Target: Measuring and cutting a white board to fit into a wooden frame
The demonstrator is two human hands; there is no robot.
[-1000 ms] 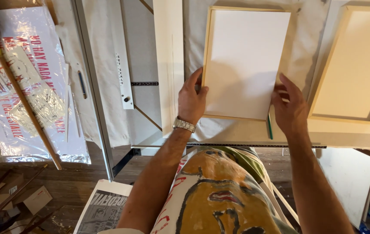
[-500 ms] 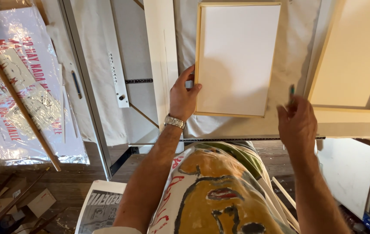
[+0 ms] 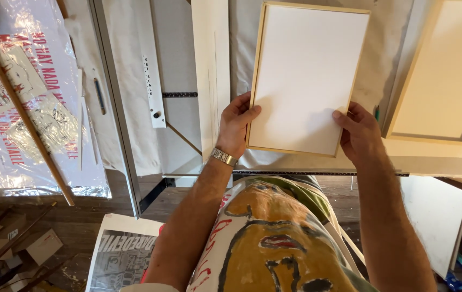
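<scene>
White framed panel (image 3: 307, 81) between hands; left hand (image 3: 236, 123), right hand (image 3: 356, 131) gripping lower edges.

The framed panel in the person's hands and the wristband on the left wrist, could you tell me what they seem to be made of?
Framed panel: a pale, unfinished-looking wood rim around a matte white face, probably board or primed canvas; no weave shows. Wristband: looks like polished metal, silvery segmented links catching the light. The left hand and right hand grip the panel's lower corners.

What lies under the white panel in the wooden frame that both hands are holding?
Around the white framed panel, pale cloth covering the worktable shows, so the cloth runs beneath it. The left hand and right hand grip its lower edges. Anything directly under the panel is covered.
</scene>
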